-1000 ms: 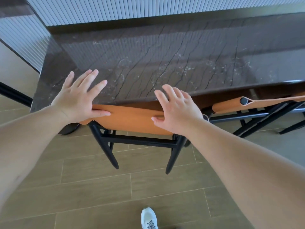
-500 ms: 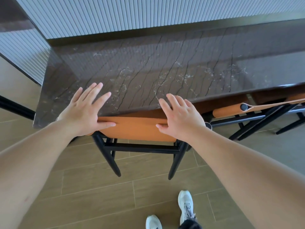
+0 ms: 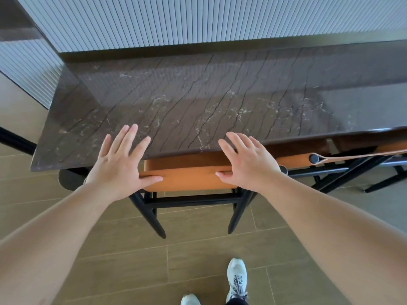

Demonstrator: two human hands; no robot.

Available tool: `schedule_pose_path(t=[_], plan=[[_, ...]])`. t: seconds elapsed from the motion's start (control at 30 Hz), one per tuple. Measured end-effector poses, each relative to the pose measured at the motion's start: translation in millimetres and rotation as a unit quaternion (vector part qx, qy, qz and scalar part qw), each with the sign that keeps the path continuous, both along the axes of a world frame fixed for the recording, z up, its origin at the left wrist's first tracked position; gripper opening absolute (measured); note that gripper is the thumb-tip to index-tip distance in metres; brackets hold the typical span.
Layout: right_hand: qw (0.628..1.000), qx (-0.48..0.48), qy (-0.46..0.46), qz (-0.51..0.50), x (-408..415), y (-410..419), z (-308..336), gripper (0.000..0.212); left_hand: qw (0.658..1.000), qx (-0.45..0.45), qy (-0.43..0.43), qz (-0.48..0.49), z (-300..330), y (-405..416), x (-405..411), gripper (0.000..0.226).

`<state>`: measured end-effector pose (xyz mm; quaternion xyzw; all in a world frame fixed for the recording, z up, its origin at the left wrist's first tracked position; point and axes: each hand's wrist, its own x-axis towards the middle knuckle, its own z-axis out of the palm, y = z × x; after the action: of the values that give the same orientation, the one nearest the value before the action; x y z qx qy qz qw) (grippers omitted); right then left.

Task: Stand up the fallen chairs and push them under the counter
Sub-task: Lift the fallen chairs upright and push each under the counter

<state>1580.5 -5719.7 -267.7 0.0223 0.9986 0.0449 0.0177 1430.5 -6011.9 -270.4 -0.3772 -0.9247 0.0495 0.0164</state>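
An upright chair with an orange leather back and black legs stands pushed under the dark marble counter. My left hand lies flat on the left end of the chair's backrest, fingers straight and reaching over the counter edge. My right hand lies the same way on the right end, its thumb against the orange back. A second orange chair stands under the counter to the right, only its back and black frame showing.
A ribbed grey wall rises behind the counter. The floor is brown tile. My two white shoes stand just behind the chair. A black rail crosses at the far left.
The chair has slid further under the counter with both hands pressing on its back. I have stepped closer, so both shoes now show.
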Motion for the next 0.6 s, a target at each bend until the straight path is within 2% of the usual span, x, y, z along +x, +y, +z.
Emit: schedule_pose_path(t=[0.3, 0.6], plan=[[0.999, 0.002, -0.017, 0.036, -7.5, 44.1, -1.8, 0.082, 0.999, 0.003, 0.031, 0.025, -7.2, 31.5, 19.2, 0.106], [0.999, -0.029, -0.002, 0.045, -10.7, 51.4, -4.9, 0.080, 0.998, -0.027, 0.038, 0.035, -2.0, 39.1, 9.5, 0.110]])
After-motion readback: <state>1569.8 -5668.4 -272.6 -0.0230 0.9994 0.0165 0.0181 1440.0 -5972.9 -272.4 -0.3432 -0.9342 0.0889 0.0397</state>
